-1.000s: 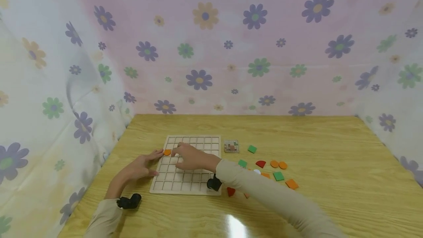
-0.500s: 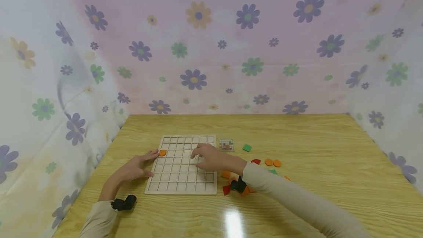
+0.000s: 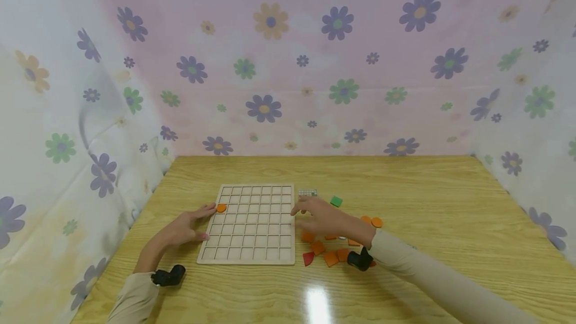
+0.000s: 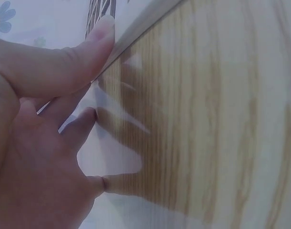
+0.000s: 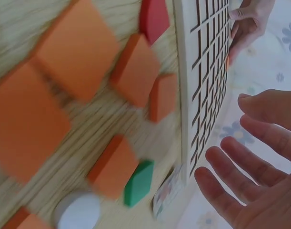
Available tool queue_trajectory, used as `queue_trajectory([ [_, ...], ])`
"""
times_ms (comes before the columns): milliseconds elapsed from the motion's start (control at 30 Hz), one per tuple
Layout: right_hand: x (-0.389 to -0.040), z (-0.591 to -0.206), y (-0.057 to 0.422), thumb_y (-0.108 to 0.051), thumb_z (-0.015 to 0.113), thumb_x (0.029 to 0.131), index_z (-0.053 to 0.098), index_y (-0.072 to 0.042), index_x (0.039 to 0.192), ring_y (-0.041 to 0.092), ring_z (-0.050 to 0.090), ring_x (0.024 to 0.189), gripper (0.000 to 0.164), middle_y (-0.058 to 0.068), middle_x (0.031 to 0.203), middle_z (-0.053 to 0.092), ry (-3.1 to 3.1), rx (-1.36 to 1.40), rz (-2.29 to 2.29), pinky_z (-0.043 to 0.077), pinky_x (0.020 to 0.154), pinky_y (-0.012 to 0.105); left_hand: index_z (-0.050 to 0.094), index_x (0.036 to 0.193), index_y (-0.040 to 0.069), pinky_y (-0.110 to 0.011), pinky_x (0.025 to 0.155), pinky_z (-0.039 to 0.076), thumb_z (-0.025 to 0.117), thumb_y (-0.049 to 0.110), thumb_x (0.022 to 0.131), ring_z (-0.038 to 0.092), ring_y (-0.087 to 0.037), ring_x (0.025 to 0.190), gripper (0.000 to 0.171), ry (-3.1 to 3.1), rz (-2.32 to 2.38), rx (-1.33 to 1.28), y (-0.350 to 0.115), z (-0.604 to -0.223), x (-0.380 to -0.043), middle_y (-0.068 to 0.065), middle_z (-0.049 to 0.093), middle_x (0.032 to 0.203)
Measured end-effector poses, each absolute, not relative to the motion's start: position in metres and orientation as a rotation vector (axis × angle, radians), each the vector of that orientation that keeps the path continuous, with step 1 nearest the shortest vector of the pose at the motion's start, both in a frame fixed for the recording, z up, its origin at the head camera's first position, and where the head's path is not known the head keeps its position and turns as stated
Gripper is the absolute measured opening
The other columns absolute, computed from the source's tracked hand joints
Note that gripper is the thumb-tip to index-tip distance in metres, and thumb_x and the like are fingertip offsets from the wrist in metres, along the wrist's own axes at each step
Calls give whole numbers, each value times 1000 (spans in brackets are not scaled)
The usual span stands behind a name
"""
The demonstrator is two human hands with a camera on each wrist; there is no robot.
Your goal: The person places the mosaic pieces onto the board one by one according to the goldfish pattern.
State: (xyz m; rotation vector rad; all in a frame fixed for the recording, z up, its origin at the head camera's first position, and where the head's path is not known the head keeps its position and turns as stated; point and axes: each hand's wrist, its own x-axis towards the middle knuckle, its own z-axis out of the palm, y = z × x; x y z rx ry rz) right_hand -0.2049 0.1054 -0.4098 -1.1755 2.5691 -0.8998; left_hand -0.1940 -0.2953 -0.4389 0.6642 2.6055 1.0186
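A pale wooden grid board [image 3: 252, 260] lies on the table, its square cells bare except for one orange disc [image 3: 221, 208] in the leftmost column. My left hand [image 3: 183, 228] rests along the board's left edge, fingertips beside the disc and thumb at the rim; in the left wrist view the thumb [image 4: 101, 40] lies against the board's side. Over the board's right edge hovers my right hand [image 3: 321, 215], and in the right wrist view its fingers [image 5: 250, 162] are spread with nothing between them. It partly covers a small pattern card [image 3: 308, 193].
Right of the board lie several orange squares [image 3: 331, 258], a red quarter-round piece [image 3: 308, 258], a green square [image 3: 336, 201] and orange discs [image 3: 377, 222]. A white disc [image 5: 77, 211] shows among them in the right wrist view. Floral cloth [image 3: 297, 74] walls the table's back and sides.
My right hand has moved right, from over the left part of the board to its right edge. The left hand stays at the left edge and the orange disc keeps its cell.
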Motion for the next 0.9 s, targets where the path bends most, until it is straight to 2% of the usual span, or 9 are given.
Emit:
queue_trajectory([
  [233, -202, -412, 135, -13, 60, 93, 63, -1, 114, 32, 57, 100, 24, 13, 116, 56, 2593, -1144, -957, 51, 79, 44, 36, 143, -5, -61, 106, 17, 73, 15, 81, 13, -45, 138, 75, 2608, 1024, 657, -294, -438, -193, -23, 24, 151],
  [500, -195, -414, 166, -12, 63, 91, 66, -2, 110, 29, 58, 95, 22, 9, 104, 58, 2656, -1113, -954, 53, 75, 41, 33, 143, -5, -62, 106, 17, 73, 16, 81, 11, -46, 138, 76, 2593, 1035, 662, -294, -438, -193, -25, 20, 151],
  [767, -190, -413, 196, -9, 64, 89, 65, -3, 108, 27, 57, 93, 20, 8, 105, 59, 2722, -1077, -932, 52, 72, 37, 33, 143, -6, -62, 104, 20, 72, 15, 81, 12, -47, 137, 77, 2595, 1032, 668, -295, -438, -193, -26, 19, 151],
  [900, -187, -413, 208, -9, 66, 88, 66, -4, 106, 27, 57, 93, 19, 5, 104, 60, 2749, -1085, -930, 52, 73, 39, 31, 144, -5, -63, 104, 21, 72, 15, 82, 11, -47, 137, 78, 2592, 1044, 669, -295, -438, -192, -26, 18, 151],
])
